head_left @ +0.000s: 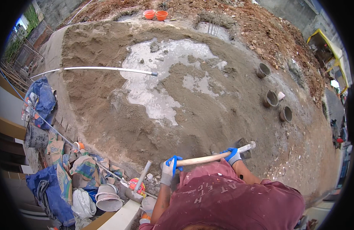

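Observation:
Both my hands, in grey gloves with blue palms, grip one long hoe (pixel 202 159) held crosswise in front of my body. My left hand (pixel 169 169) is wrapped round the bare end of its pale wooden handle. Closer to the metal head, my right hand (pixel 232 155) closes round the same handle. The hoe's dark blade is partly hidden beside my right hand. Ahead of me spreads a wide mound of grey-brown sand mix (pixel 207 122), with a wet pale-grey puddle (pixel 142 88) in its middle. A white pipe (pixel 108 69) reaches in from the left, its grey tip above the puddle.
Several dark buckets, one of them upright (pixel 270 99), stand at the right. Two orange basins (pixel 155 15) sit at the far edge near reddish soil (pixel 269 32) and upright rebar (pixel 213 28). Empty sacks (pixel 85 170), a blue tarp (pixel 50 191) and a white bucket (pixel 108 198) crowd the near left.

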`<action>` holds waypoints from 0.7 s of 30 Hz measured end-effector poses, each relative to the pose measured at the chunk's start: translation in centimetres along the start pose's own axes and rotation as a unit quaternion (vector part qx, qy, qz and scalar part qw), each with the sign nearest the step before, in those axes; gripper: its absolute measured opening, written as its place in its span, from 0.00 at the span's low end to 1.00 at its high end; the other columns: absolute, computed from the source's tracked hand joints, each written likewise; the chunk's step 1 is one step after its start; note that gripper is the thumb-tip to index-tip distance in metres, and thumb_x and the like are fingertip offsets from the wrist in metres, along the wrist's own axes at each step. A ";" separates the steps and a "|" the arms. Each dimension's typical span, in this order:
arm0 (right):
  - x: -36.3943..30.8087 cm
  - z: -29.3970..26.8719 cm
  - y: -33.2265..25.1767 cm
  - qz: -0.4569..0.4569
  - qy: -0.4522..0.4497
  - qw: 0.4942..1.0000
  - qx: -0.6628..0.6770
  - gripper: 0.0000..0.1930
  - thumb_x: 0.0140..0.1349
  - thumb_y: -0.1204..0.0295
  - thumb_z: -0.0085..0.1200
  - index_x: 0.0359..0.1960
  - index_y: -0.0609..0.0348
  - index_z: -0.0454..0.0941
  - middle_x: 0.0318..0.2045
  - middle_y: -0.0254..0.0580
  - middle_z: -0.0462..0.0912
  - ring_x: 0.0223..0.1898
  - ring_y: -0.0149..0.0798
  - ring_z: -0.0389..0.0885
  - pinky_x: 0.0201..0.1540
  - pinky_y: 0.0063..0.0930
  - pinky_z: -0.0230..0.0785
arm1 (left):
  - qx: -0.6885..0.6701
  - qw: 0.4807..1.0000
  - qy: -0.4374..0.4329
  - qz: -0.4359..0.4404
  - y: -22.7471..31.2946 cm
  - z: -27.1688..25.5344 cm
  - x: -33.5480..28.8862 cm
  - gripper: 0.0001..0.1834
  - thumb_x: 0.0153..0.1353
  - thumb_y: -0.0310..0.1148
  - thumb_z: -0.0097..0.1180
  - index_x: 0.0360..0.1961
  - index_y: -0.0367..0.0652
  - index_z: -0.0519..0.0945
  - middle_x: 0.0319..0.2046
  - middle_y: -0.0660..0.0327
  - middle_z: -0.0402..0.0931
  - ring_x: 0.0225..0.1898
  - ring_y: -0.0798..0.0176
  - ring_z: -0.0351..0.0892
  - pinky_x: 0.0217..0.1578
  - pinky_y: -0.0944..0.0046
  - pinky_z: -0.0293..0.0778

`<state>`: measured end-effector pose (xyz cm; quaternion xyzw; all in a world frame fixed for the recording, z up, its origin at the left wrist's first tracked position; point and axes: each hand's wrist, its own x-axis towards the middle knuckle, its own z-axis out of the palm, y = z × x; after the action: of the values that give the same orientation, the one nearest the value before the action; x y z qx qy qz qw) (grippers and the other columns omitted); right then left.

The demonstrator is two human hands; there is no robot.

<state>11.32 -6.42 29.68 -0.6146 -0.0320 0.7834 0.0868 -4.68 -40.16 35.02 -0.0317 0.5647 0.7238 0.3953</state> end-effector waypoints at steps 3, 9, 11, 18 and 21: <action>0.0 -2.8 4.2 0.045 -0.104 0.993 0.033 0.09 0.62 0.63 0.40 0.39 0.50 0.68 0.37 0.40 0.76 0.41 0.44 0.73 0.51 0.34 0.66 | 0.023 0.997 -0.055 -0.051 1.2 -7.4 -1.1 0.20 0.69 0.42 0.49 0.43 0.31 0.80 0.32 0.52 0.82 0.28 0.63 0.81 0.27 0.63 0.79; -3.7 -2.8 12.0 -0.039 0.032 0.994 0.099 0.05 0.59 0.69 0.45 0.35 0.54 0.65 0.28 0.43 0.71 0.30 0.48 0.72 0.40 0.47 0.69 | 0.208 0.942 -0.236 -0.116 2.8 -16.1 -1.2 0.19 0.67 0.41 0.52 0.46 0.33 0.79 0.31 0.57 0.81 0.31 0.66 0.79 0.35 0.66 0.76; -5.4 -2.7 14.0 -0.070 0.055 0.984 0.156 0.06 0.58 0.70 0.47 0.35 0.55 0.65 0.28 0.44 0.71 0.30 0.49 0.71 0.38 0.50 0.69 | 0.275 0.907 -0.298 -0.113 6.4 -14.7 -1.0 0.18 0.66 0.39 0.54 0.47 0.33 0.80 0.33 0.59 0.82 0.31 0.69 0.79 0.36 0.67 0.76; -5.0 -4.5 19.3 -0.126 0.108 0.961 0.223 0.05 0.58 0.71 0.48 0.33 0.55 0.66 0.27 0.46 0.70 0.28 0.50 0.71 0.37 0.53 0.72 | 0.452 0.741 -0.445 -0.221 14.0 -9.6 2.0 0.22 0.61 0.39 0.59 0.53 0.39 0.77 0.31 0.60 0.82 0.32 0.68 0.79 0.38 0.65 0.75; -4.1 -5.3 21.0 -0.092 0.128 0.954 0.253 0.09 0.55 0.74 0.50 0.35 0.55 0.64 0.29 0.46 0.68 0.29 0.49 0.71 0.35 0.53 0.74 | 0.596 0.627 -0.478 -0.152 15.5 -5.0 1.6 0.25 0.59 0.44 0.60 0.54 0.43 0.76 0.35 0.55 0.82 0.36 0.59 0.81 0.40 0.61 0.75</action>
<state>15.41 -28.10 29.02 -0.6623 0.1225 0.6689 0.3145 -17.19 -44.29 44.67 0.4761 0.5916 0.0717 0.6467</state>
